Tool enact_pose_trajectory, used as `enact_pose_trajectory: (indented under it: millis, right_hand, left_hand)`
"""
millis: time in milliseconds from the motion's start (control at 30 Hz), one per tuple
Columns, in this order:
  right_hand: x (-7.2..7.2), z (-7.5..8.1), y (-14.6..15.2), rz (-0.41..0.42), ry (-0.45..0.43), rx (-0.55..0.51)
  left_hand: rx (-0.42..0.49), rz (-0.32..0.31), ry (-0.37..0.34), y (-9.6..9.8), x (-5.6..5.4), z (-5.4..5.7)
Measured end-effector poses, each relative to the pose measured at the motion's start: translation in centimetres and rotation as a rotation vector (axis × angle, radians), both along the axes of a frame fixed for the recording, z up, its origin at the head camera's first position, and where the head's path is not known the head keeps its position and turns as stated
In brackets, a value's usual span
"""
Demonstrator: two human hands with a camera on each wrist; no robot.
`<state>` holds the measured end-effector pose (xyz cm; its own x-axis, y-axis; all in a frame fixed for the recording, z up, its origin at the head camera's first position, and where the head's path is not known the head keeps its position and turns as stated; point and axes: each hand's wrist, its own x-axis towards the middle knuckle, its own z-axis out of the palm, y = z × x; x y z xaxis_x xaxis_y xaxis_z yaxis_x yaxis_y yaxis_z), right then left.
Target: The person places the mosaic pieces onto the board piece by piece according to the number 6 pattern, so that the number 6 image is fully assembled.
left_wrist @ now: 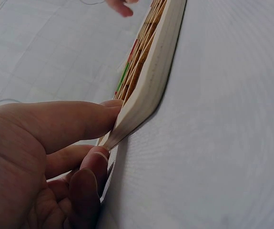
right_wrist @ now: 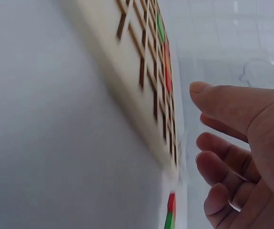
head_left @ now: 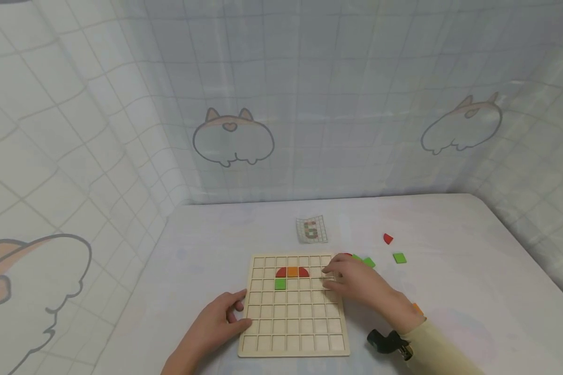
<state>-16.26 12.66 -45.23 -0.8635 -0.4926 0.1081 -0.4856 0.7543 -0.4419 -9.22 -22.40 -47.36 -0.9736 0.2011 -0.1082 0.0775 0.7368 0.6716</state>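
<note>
The left hand (head_left: 218, 320) is being rested against the left edge of a wooden grid board (head_left: 293, 344); in the left wrist view the thumb and the curled fingers (left_wrist: 91, 167) are being pressed around that edge, so the board (left_wrist: 156, 71) is being gripped there and held flat on the white-covered table (head_left: 450, 291). Just beyond this hand, toward the far side of the board, a green square tile (head_left: 280, 284) is being kept in a cell, and directly behind it a row of three pieces is being kept: a red quarter-round tile (head_left: 281, 272), an orange square tile (head_left: 292, 272) and a second red quarter-round tile (head_left: 303, 272). The right hand (head_left: 356, 284) is being held over the far right corner of the board, with its fingers loosely bent and spread and its fingertips (head_left: 327, 271) lying close above the cells; in the right wrist view the fingers (right_wrist: 222, 157) are being shown apart from the board (right_wrist: 127, 62), and nothing is being held between them. Just behind this hand, off the board, a green tile (head_left: 368, 262) is being left on the table, with a further green square (head_left: 399, 258) to its right and a small red piece (head_left: 388, 239) farther back. Behind the board, well away from both hands, a pattern card (head_left: 312, 229) with a gridded figure is being left lying.
</note>
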Motion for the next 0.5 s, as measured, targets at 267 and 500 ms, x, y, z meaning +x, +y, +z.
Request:
enact_pose_trajectory:
  millis: [267, 500]
  right_hand:
    - [1.4, -0.8, 3.8, -0.088, 0.013, -0.015]
    - [2.4, -0.6, 5.8, -0.141, -0.02, -0.038]
  left_hand:
    - [-0.001, -0.002, 0.002, -0.1, 0.0, -0.1]
    - [-0.008, 0.005, -0.009, -0.1, -0.1, -0.3]
